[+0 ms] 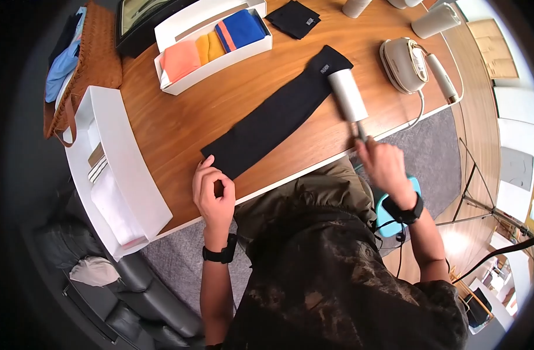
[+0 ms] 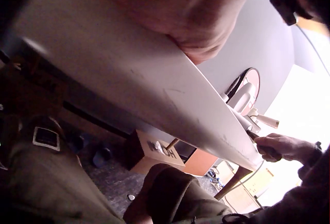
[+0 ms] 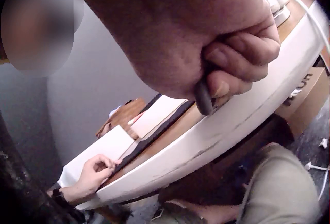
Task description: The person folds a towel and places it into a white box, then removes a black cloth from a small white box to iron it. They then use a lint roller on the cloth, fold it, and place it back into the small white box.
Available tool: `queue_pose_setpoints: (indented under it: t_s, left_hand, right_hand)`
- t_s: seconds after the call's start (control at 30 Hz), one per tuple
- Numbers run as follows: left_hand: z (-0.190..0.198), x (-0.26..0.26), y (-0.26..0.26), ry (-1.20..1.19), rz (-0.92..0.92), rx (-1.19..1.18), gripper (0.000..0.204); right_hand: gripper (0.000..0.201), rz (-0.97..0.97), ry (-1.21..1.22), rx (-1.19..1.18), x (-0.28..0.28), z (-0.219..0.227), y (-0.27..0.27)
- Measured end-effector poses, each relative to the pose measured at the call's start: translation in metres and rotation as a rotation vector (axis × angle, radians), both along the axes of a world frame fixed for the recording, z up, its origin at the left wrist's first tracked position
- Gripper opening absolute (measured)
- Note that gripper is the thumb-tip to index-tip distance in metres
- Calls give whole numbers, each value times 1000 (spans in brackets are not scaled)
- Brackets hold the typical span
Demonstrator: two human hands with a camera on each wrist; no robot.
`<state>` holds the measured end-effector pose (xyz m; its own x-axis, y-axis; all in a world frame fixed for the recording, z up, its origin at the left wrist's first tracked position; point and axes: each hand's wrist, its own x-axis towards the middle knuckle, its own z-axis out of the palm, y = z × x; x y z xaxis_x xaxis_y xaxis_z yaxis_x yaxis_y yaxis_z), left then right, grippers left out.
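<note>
A long black arm sleeve with a small pale logo lies flat and slantwise across the wooden table. My left hand is at its near-left end, with curled fingertips and thumb at the hem. In the right wrist view, that hand has its fingertips brought together beside the dark cloth. My right hand grips the handle of a white lint roller. The roller's head overlaps the sleeve's far end, close to the logo. Curled fingers wrap the dark handle in the right wrist view.
An open white box holds folded coral, yellow and blue cloths. Near it lies a folded black cloth. A garment steamer with a cord stands at the right. Another white box and a woven brown basket are at the left.
</note>
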<state>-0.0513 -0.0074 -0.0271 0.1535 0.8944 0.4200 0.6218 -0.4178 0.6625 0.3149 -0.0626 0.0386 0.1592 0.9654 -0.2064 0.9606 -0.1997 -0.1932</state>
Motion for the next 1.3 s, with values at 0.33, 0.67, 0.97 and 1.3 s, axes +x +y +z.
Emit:
queue_pose_setpoints:
  t_s: [0.33,0.67,0.97,1.3]
  left_hand:
    - [-1,1,1,20,2,24,14]
    - [1,1,-1,15,1,13,15]
    - [2,2,0,17,-5,12,14]
    - [0,1,0,37,-5,12,14]
  right_hand:
    - [32,243,375,141,-80,9,-23]
    - [40,302,204,-35,-93,-1,-11]
    - [47,-43,-51,39,16,-3,3]
    - [35,336,330,76,-84,22,-2]
